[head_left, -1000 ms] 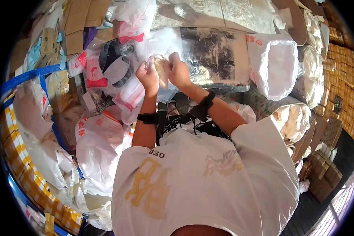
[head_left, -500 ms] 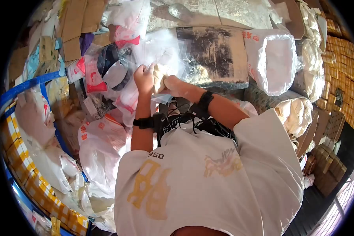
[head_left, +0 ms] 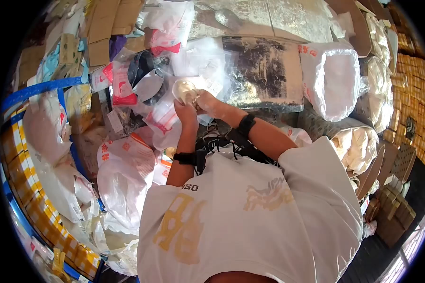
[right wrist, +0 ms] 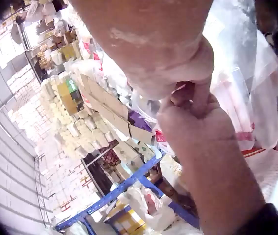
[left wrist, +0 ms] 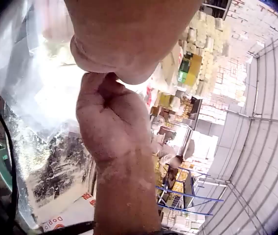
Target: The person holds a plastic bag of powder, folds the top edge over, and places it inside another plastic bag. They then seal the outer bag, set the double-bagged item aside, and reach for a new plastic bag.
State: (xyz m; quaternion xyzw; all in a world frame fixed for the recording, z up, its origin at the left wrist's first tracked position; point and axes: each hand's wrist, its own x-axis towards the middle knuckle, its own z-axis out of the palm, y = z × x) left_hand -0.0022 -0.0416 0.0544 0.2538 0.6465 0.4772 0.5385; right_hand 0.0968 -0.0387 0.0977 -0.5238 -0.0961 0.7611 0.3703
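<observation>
Seemingly gathering a pale bag (head_left: 183, 87) at eleven o'clock, curling left hand (head_left: 186, 112) and right hand (head_left: 210, 104) fingers closely round it, needing even pinching next.

"Dopl" shows on a white bag (left wrist: 75, 213); the shirt (head_left: 250, 221) print reads unclearly

Head view: lower part of the pale, crumpled plastic pouch (head_left: 184, 87) at 11 o'clock hidden by the fingers of the left hand (head_left: 186, 111) and right hand (head_left: 209, 102), its contents lost in glare; both wrist views have most fingertips covered by the hands themselves. White T-shirt with yellow print (head_left: 250, 212) cut off at 6 o'clock, yellow-and-white stacked boxes (head_left: 414, 89) cropped by the dark lens rim toward 3, red lettering on the white plastic-lined sack (head_left: 315, 70) at 2 too small to read.
</observation>
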